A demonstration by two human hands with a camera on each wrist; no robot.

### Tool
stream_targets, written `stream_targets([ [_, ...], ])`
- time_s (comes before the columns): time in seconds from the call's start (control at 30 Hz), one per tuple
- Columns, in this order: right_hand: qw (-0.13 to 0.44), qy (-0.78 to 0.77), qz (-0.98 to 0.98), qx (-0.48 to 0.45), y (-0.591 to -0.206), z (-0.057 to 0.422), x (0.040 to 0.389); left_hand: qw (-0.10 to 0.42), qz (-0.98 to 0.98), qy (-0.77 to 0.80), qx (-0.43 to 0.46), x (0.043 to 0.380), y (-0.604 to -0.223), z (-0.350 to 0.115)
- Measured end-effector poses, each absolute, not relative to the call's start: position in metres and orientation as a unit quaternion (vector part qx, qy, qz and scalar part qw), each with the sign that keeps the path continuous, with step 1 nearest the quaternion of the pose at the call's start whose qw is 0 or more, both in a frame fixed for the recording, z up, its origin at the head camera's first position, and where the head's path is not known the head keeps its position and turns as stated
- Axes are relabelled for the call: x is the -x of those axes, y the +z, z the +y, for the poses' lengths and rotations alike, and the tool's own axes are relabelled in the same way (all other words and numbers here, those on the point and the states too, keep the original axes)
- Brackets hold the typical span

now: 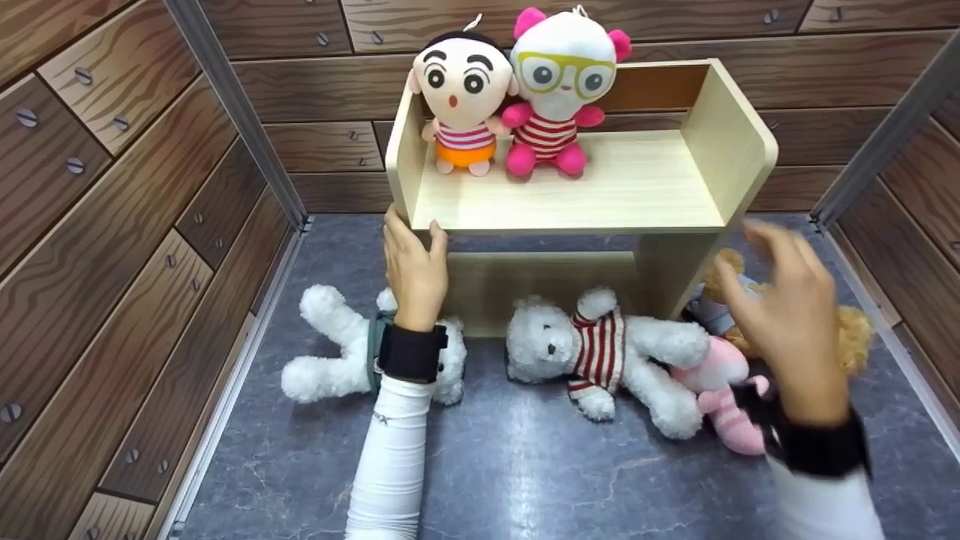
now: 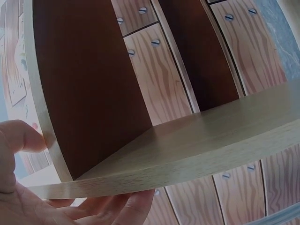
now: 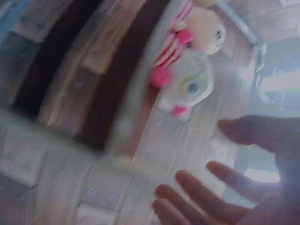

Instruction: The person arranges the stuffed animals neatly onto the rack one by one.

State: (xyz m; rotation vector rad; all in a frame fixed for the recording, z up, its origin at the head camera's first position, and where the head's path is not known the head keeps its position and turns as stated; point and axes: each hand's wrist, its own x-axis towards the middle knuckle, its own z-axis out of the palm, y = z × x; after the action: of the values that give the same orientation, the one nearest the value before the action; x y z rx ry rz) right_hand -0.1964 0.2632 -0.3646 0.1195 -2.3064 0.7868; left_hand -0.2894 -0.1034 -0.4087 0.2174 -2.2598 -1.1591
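A pale wooden shelf stands at the back with two plush toys on its upper board. My left hand holds its left side by the front corner; in the left wrist view the thumb lies on the upper board's edge and the fingers wrap round the side panel. Blurred, my right hand is beside the shelf's right side, fingers spread and holding nothing. On the shelf sit a black-haired boy doll and a white and pink panda plush with yellow glasses.
On the grey floor lie a white bear in green, partly under my left wrist, and a white bear in a striped sweater. A pink plush and brown plush toys lie at right. Wood-patterned walls surround them.
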Motion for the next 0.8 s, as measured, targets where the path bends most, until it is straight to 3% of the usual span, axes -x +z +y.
stream_targets([
  [0.2, 0.201, 0.291, -0.934, 0.039, -0.432, 0.314, 0.170, 0.290, -0.850, -0.432, -0.086, 0.291, -0.406, -0.105],
  [0.47, 0.049, 0.249, -0.967, 0.015, -0.498, 0.341, 0.172, 0.294, -0.847, -0.434, -0.084, 0.292, -0.407, -0.104],
  [0.8, -0.004, 0.268, -0.962, 0.049, -0.529, 0.342, 0.174, 0.296, -0.849, -0.429, -0.084, 0.289, -0.409, -0.104],
])
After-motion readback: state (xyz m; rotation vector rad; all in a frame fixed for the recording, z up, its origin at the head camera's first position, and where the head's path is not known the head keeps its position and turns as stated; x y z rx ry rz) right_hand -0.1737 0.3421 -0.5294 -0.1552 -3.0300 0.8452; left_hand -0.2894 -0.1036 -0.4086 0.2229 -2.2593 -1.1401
